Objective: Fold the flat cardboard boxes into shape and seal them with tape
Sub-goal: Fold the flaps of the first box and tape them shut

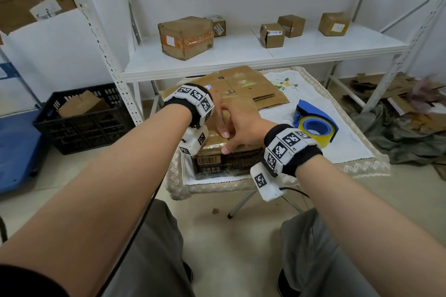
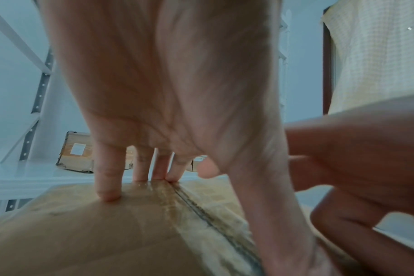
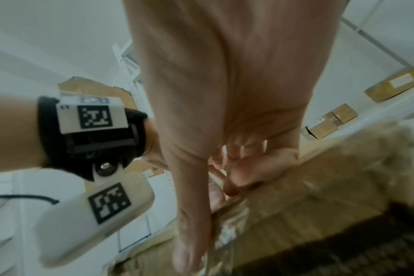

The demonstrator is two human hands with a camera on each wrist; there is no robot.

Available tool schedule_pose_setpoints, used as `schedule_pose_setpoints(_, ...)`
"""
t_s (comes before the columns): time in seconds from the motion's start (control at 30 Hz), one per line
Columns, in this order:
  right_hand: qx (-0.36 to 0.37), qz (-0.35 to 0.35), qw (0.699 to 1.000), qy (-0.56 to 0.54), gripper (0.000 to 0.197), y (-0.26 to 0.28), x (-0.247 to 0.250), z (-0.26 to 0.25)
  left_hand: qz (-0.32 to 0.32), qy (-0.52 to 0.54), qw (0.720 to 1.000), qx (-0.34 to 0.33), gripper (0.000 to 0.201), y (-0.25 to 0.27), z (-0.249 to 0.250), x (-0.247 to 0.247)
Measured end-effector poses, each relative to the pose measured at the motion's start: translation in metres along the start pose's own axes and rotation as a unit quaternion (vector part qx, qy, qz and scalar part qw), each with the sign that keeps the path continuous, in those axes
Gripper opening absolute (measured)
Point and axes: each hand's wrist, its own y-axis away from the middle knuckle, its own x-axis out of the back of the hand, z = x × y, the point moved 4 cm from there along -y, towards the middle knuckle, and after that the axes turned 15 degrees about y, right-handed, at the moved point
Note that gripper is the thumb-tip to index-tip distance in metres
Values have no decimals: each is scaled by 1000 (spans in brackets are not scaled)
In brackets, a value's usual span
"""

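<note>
We made out a barcode and a row of Chinese characters, upside down to us, on the dark front of the box (image 1: 218,164). The labels on the shelf parcels (image 1: 185,36) were too small to read.

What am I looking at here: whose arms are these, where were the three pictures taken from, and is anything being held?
No machine: a person wears a camera on the head and one on each wrist, on black bands with square markers. The head view looks down at a small table. The other two look along each palm. The left hand presses straight fingers on the taped seam of a cardboard box. The right hand presses on the same box top; neither grips anything. Flat cardboard lies behind, and a blue tape dispenser lies to the right.
</note>
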Motion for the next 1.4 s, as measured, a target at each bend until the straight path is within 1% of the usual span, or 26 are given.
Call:
schedule_pose_setpoints(0.07, -17, -9, 1000, -3, 122, -2, 0, -1, -27, -16, 999, -18, 110, -39, -16, -17)
schedule_pose_setpoints(0.1, -25, -11, 1000, -11, 122, -3, 0, -1, -19, -30, 999, -30, 109, -46, -17, -19)
schedule_pose_setpoints(0.13, -27, -11, 999, -19, 119, -2, 0, 1, -2, -44, 999, -28, 110, -42, -15, -16)
schedule_pose_setpoints(0.17, -25, -10, 999, -25, 117, -2, 1, 2, 17, -47, 998, -33, 114, -22, -9, -11)
schedule_pose_setpoints(0.2, -19, -11, 999, -30, 114, -1, 2, 4, 29, -47, 997, -47, 123, 5, 0, -4)
schedule_pose_setpoints(0.23, -16, -16, 999, -35, 111, 0, 3, 7, 17, -23, 998, -54, 133, 23, 6, -1)
schedule_pose_setpoints(0.27, -16, -23, 999, -41, 109, 1, 4, 9, 10, 8, 998, -56, 137, 34, 8, 2)
schedule_pose_setpoints(0.3, -19, -31, 998, -54, 107, 0, 5, 11, 11, 38, 998, -55, 133, 43, 9, 6)
schedule_pose_setpoints(0.33, -22, -37, 997, -63, 105, 0, 5, 13, 15, 62, 997, -51, 122, 47, 7, 8)
schedule_pose_setpoints(0.4, -31, -44, 997, -63, 104, -3, 6, 12, 23, 94, 994, -48, 103, 48, 1, 9)
schedule_pose_setpoints(0.43, -37, -45, 996, -61, 104, -5, 6, 11, 23, 101, 994, -46, 101, 47, 0, 9)
schedule_pose_setpoints(0.5, -48, -48, 995, -68, 106, -9, 6, 10, 8, 111, 992, -52, 106, 48, 4, 11)
schedule_pose_setpoints(0.57, -56, -49, 994, -84, 108, -13, 6, 12, -1, 93, 994, -65, 114, 46, 11, 13)
schedule_pose_setpoints(0.67, -48, -50, 993, -98, 113, -14, 5, 17, -2, 60, 994, -89, 124, 27, 12, 12)
schedule_pose_setpoints(0.73, -38, -62, 991, -110, 113, -13, 4, 20, -9, 46, 996, -81, 117, 19, 13, 11)
schedule_pose_setpoints(0.8, -37, -68, 990, -122, 111, -13, 5, 21, -15, 44, 996, -81, 116, 19, 14, 11)
schedule_pose_setpoints(0.87, -41, -66, 991, -105, 112, -13, 6, 18, -8, 38, 996, -86, 119, 19, 13, 12)
schedule_pose_setpoints(0.93, -46, -57, 994, -77, 111, -14, 8, 11, 1, 38, 995, -89, 115, 24, 12, 13)
schedule_pose_setpoints(1.0, -50, -44, 997, -49, 103, -15, 9, 5, 4, 44, 995, -84, 109, 28, 11, 13)
schedule_pose_setpoints(1.03, -45, -40, 998, -37, 101, -15, 11, 4, 3, 47, 996, -80, 110, 30, 12, 13)
schedule_pose_setpoints(1.07, -39, -40, 998, -33, 104, -13, 12, 4, 4, 53, 995, -81, 113, 30, 12, 13)
schedule_pose_setpoints(1.13, -27, -49, 998, -40, 121, -7, 11, 7, 4, 66, 994, -84, 124, 33, 13, 13)
schedule_pose_setpoints(1.17, -16, -51, 998, -23, 127, -3, 10, 6, 5, 74, 994, -82, 125, 36, 14, 13)
schedule_pose_setpoints(1.2, -10, -49, 999, 10, 130, -1, 8, 3, 8, 80, 994, -77, 122, 40, 14, 13)
schedule_pose_setpoints(1.3, -12, -31, 993, 114, 125, -2, -1, -9, 22, 82, 995, -52, 114, 47, 14, 13)
schedule_pose_setpoints(1.4, -18, -9, 990, 142, 134, -4, -7, -12, 30, 77, 996, -32, 117, 47, 12, 10)
